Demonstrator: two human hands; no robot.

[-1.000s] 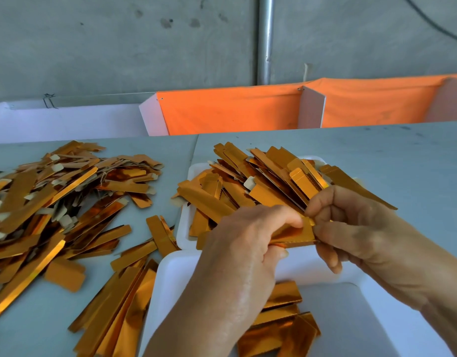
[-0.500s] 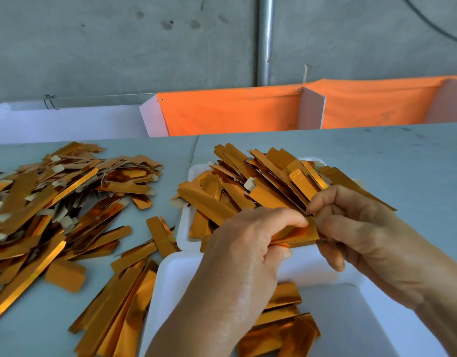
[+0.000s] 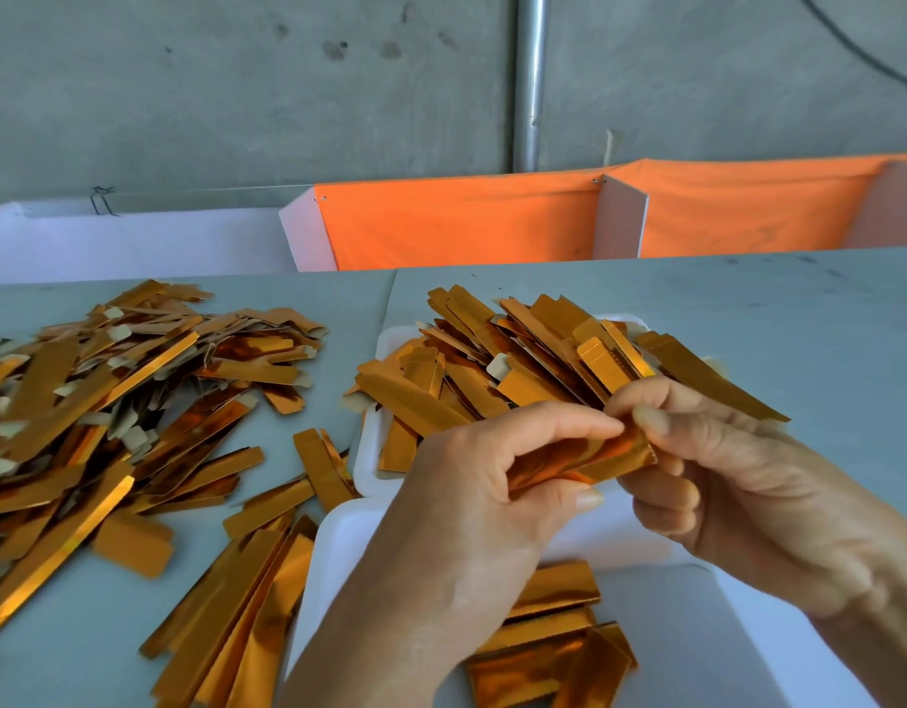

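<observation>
Left hand (image 3: 487, 482), right hand (image 3: 737, 482), pinching gold strip (image 3: 594, 454) between

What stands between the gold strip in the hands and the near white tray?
Nothing visible. The left hand and right hand pinch the strip above the tray; folded pieces lie inside, bare floor beside them.

both hands (image 3: 497, 482) pinch one gold strip (image 3: 594, 459) above a white tray (image 3: 661, 549).

A heap of gold strips (image 3: 109, 401) sprawls across the grey counter (image 3: 799, 324). Orange cloth (image 3: 456, 227) hangs behind, beneath a metal pole (image 3: 530, 79).
</observation>
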